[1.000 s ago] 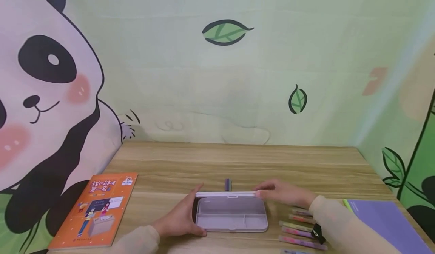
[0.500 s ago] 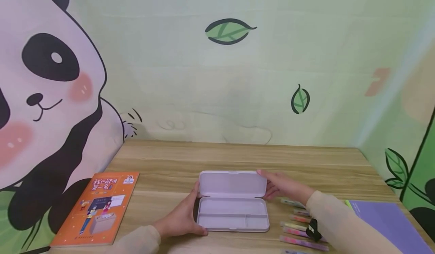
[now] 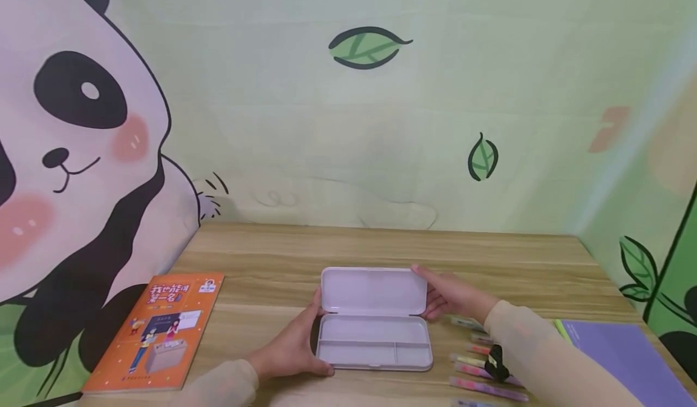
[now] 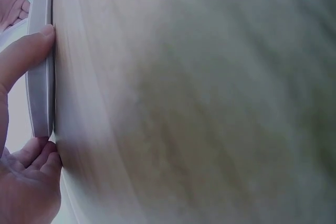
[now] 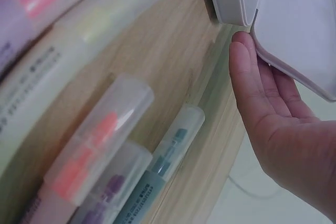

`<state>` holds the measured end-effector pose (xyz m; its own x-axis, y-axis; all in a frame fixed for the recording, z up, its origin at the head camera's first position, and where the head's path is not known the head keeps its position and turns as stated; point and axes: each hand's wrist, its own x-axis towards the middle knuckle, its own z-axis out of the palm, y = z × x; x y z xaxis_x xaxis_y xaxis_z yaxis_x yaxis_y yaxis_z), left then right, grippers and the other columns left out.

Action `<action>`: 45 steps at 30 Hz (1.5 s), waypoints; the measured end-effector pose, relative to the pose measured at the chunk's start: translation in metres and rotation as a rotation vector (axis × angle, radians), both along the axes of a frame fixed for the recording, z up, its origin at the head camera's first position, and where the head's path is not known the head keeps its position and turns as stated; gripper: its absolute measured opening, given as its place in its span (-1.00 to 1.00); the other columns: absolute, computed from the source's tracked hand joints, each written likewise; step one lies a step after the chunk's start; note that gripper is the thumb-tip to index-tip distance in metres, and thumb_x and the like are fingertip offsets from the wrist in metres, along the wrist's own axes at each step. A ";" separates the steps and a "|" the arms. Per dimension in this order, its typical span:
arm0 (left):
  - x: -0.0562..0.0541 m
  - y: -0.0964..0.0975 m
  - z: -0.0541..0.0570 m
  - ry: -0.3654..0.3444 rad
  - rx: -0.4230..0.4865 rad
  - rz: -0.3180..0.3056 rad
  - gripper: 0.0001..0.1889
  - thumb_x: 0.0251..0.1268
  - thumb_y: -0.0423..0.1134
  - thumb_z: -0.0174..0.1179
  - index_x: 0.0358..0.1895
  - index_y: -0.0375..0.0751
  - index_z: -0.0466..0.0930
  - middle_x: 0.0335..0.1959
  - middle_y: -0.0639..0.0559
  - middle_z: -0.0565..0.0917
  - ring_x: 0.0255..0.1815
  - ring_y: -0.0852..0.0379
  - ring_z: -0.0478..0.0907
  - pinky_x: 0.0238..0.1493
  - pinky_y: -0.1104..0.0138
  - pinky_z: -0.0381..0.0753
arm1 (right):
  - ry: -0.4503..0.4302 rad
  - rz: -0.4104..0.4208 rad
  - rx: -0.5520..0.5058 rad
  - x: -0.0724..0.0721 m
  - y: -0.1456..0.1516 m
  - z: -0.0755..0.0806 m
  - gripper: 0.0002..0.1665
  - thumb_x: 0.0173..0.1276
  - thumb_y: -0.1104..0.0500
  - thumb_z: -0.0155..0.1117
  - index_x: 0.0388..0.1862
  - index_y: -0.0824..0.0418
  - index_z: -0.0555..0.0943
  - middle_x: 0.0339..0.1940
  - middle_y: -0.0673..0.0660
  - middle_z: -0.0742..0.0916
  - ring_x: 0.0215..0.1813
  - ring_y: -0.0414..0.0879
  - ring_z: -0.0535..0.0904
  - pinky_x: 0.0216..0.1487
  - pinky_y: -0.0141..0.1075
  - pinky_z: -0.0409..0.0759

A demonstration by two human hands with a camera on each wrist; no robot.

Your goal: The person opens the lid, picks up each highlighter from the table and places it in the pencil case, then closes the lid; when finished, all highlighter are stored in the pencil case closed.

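Observation:
A white pencil case [image 3: 356, 352] lies on the table with its lid [image 3: 376, 292] raised and leaning back. Its tray has a long compartment at the back and two in front, none holding anything. My left hand [image 3: 291, 346] grips the case's left end, the thumb [image 4: 31, 51] along the front side and the other fingers around the end. At the lid's right edge is my right hand [image 3: 452, 295], holding it with one digit at the top corner. In the right wrist view, fingers [image 5: 247, 77] of that hand reach behind the lid near the hinge; the thumb is hidden there.
Several marker pens [image 3: 487, 389] with clear caps lie right of the case, partly under the right forearm. An orange book [image 3: 158, 334] lies at the left and a purple notebook [image 3: 615, 352] at the right. Behind the table [image 3: 261, 250] hangs a panda-print backdrop [image 3: 305, 123].
The lid has swung from standing almost edge-on to leaning back, its inside now facing me. My right hand has gone back with it. The left hand stays on the case's end.

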<state>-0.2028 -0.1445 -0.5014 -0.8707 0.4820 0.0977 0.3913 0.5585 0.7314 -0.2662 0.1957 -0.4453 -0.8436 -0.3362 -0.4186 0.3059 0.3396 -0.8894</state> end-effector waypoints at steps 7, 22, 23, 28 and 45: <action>-0.002 0.001 -0.001 0.009 -0.005 -0.003 0.53 -0.44 -0.06 0.65 0.54 -0.31 -0.42 0.18 -0.05 0.45 0.26 0.04 0.35 0.41 0.01 0.19 | 0.060 0.028 0.006 0.002 0.006 0.006 -0.19 0.45 -0.30 -0.11 -0.07 0.49 0.53 -0.36 0.24 0.74 -0.37 -0.06 0.67 -0.24 -0.19 0.68; 0.000 0.001 0.002 0.006 -0.030 -0.001 0.53 -0.43 -0.05 0.65 0.53 -0.33 -0.43 0.18 -0.08 0.44 0.26 0.03 0.35 0.40 -0.03 0.21 | 0.508 0.092 0.329 0.016 0.034 0.013 -0.47 0.29 -0.09 0.30 -0.02 0.34 0.64 -0.13 0.21 0.72 -0.17 -0.04 0.61 -0.16 -0.24 0.60; 0.000 0.001 0.002 0.008 -0.033 -0.001 0.53 -0.43 -0.05 0.64 0.53 -0.33 -0.42 0.18 -0.08 0.44 0.25 0.03 0.35 0.40 -0.03 0.21 | 0.556 0.109 0.354 0.018 0.036 0.012 -0.50 0.26 -0.06 0.34 -0.04 0.33 0.64 -0.15 0.19 0.72 -0.17 -0.06 0.59 -0.18 -0.27 0.58; 0.001 0.001 0.003 0.013 -0.034 -0.002 0.53 -0.43 -0.03 0.64 0.53 -0.34 -0.42 0.18 -0.10 0.44 0.25 0.02 0.36 0.39 -0.04 0.22 | 0.733 0.183 0.457 0.026 0.050 0.007 -0.60 0.11 0.12 0.46 -0.15 0.36 0.65 -0.23 0.16 0.70 -0.19 -0.05 0.54 -0.20 -0.31 0.54; 0.000 0.001 0.003 -0.015 -0.033 0.008 0.52 -0.41 -0.05 0.64 0.54 -0.25 -0.44 0.19 -0.03 0.43 0.27 0.07 0.33 0.42 0.01 0.18 | 0.727 0.235 0.602 0.040 0.082 -0.006 -0.74 0.01 0.22 0.46 -0.28 0.22 0.66 -0.33 0.02 0.64 -0.27 -0.15 0.48 -0.30 -0.37 0.46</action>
<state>-0.2026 -0.1430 -0.4989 -0.8759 0.4777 0.0682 0.3755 0.5859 0.7181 -0.2258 0.2781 -0.4511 -0.9030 -0.4292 0.0212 -0.3831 0.7818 -0.4918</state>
